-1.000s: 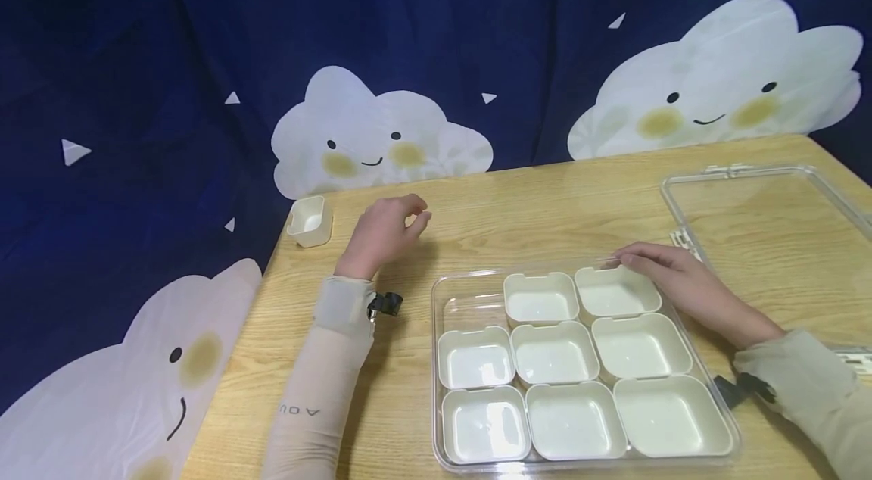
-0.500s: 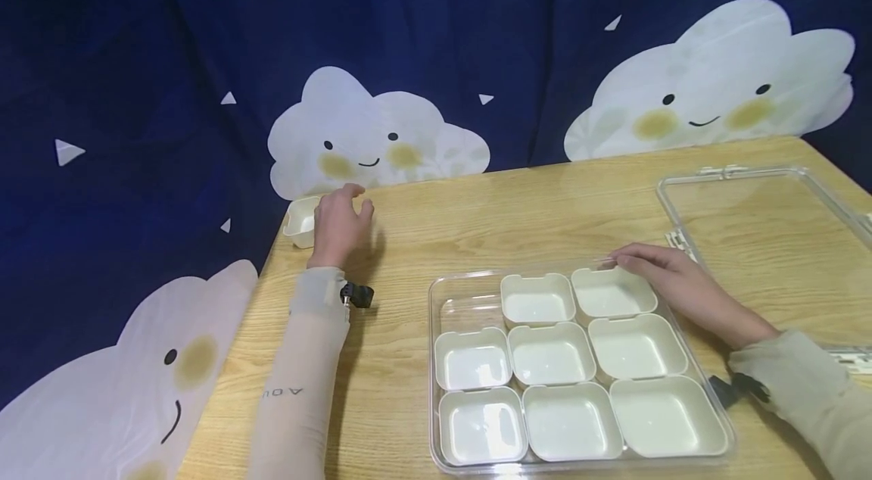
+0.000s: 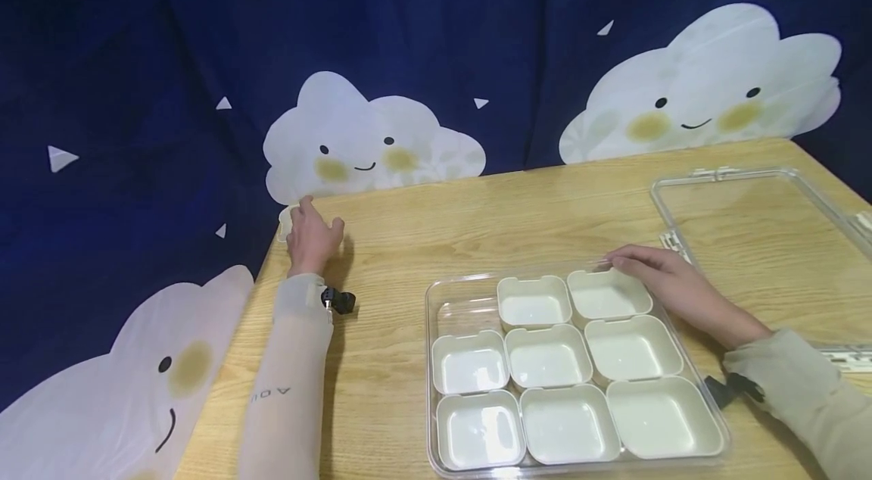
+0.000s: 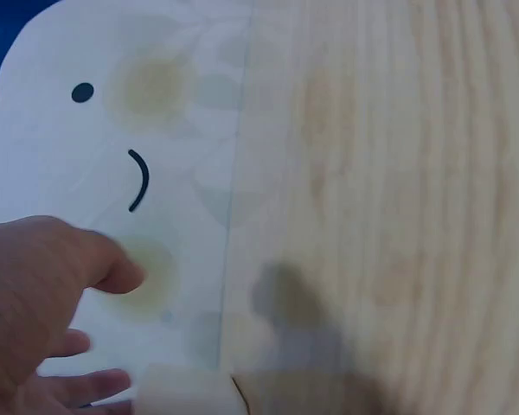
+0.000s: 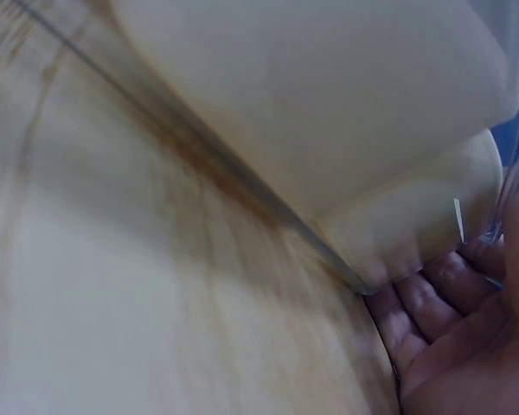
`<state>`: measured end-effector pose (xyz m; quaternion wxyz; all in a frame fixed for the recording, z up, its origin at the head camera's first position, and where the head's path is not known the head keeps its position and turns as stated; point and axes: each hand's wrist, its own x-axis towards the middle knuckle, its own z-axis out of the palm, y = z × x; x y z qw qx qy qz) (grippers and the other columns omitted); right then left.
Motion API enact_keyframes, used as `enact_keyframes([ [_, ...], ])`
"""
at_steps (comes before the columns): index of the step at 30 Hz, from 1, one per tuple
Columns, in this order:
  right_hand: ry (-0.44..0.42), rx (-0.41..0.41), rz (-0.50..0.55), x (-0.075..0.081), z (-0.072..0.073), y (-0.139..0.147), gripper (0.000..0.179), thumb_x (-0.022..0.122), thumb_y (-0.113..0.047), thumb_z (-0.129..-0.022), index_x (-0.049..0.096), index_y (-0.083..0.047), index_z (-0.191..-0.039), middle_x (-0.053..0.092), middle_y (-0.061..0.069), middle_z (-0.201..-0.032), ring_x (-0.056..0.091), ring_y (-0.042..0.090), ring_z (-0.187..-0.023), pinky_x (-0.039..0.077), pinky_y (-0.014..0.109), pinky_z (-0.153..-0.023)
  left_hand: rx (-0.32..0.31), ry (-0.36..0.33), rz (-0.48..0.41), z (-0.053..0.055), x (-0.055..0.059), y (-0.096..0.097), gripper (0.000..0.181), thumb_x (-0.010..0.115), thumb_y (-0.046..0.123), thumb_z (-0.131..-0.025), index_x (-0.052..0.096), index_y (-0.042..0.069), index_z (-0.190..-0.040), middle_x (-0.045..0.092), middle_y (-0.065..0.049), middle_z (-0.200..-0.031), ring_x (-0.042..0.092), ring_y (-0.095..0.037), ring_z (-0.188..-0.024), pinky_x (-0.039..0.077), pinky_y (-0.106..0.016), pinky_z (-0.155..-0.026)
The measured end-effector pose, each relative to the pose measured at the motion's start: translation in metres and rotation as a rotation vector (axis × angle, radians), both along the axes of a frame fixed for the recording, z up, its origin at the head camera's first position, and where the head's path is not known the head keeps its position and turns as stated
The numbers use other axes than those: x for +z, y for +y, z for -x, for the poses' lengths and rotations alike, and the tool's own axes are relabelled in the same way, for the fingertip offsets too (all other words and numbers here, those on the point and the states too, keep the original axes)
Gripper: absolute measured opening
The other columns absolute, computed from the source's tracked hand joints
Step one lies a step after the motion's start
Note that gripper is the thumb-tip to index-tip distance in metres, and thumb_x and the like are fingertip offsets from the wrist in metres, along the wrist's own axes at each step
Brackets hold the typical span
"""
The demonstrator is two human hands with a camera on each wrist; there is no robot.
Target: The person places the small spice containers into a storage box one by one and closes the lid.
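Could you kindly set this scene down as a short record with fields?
Left grip: at the loose cup, partly hiding it; firm hold not visible
Loose cup: near the far left corner of the wooden table
Right grip: holds the clear tray at its far right corner
Tray contents: eight cream cups; far left spot has none
Clear lid: on the table, right of the tray
Backdrop: dark blue, with smiling clouds

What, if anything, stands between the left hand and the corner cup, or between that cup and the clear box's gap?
Nothing visible separates the left hand from the cup. Toward the gap, that hand and the left wall of the clear box stand in the way.
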<state>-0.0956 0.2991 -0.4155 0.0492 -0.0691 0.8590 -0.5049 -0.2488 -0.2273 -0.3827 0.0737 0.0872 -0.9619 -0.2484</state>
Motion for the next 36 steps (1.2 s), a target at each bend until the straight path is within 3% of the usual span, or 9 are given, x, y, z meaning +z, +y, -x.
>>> enact_keyframes([
  [4, -0.014, -0.004, 0.008, 0.000, -0.001, 0.000, 0.038, 0.050, -0.036, -0.109, 0.068, -0.008, -0.129, 0.073, -0.023, -0.117, 0.063, -0.012, -0.109, 0.055, 0.015, -0.087, 0.048, 0.026, -0.010, 0.002, -0.007, -0.006, 0.071, 0.051, 0.030, -0.098, 0.024, -0.001, -0.155, 0.044, -0.033, -0.146, 0.054, -0.055, -0.121, 0.044, -0.064, -0.104],
  [7, -0.013, -0.002, 0.005, 0.000, -0.001, 0.001, 0.038, 0.050, -0.036, -0.109, 0.068, -0.009, -0.128, 0.073, -0.020, -0.118, 0.064, -0.011, -0.109, 0.055, 0.016, -0.087, 0.069, 0.007, 0.040, 0.001, -0.012, -0.009, 0.064, 0.047, 0.026, -0.099, 0.027, -0.006, -0.151, 0.057, -0.036, -0.134, 0.056, -0.053, -0.124, 0.040, -0.062, -0.109],
  [11, 0.003, -0.004, -0.011, -0.002, -0.001, 0.001, 0.037, 0.051, -0.036, -0.109, 0.069, -0.011, -0.128, 0.074, -0.019, -0.118, 0.063, -0.011, -0.110, 0.054, 0.014, -0.088, 0.064, 0.010, 0.118, -0.001, -0.018, -0.013, 0.057, 0.048, 0.010, -0.095, 0.039, -0.004, -0.149, 0.066, -0.036, -0.123, 0.063, -0.051, -0.118, 0.040, -0.060, -0.110],
  [17, -0.002, -0.002, -0.019, -0.001, 0.000, 0.002, 0.038, 0.051, -0.039, -0.109, 0.068, -0.011, -0.129, 0.074, -0.016, -0.120, 0.064, -0.010, -0.110, 0.056, 0.016, -0.088, 0.040, 0.070, 0.155, -0.005, -0.023, -0.016, 0.058, 0.054, 0.002, -0.089, 0.051, 0.002, -0.147, 0.067, -0.033, -0.125, 0.064, -0.051, -0.114, 0.042, -0.060, -0.107],
  [27, -0.002, -0.026, -0.033, -0.001, -0.001, 0.006, 0.038, 0.051, -0.038, -0.109, 0.068, -0.011, -0.130, 0.073, -0.023, -0.118, 0.062, -0.013, -0.109, 0.053, 0.013, -0.087, 0.012, 0.058, 0.127, -0.003, -0.018, -0.016, 0.060, 0.052, 0.003, -0.090, 0.051, 0.006, -0.150, 0.065, -0.029, -0.133, 0.062, -0.050, -0.119, 0.040, -0.059, -0.112],
  [36, -0.041, -0.055, -0.035, -0.001, 0.001, 0.003, 0.040, 0.052, -0.043, -0.108, 0.068, -0.014, -0.130, 0.073, -0.021, -0.118, 0.062, -0.012, -0.110, 0.054, 0.014, -0.087, 0.011, 0.034, 0.116, -0.007, -0.024, -0.020, 0.060, 0.052, 0.004, -0.091, 0.049, 0.007, -0.151, 0.063, -0.029, -0.137, 0.059, -0.048, -0.126, 0.037, -0.058, -0.115],
])
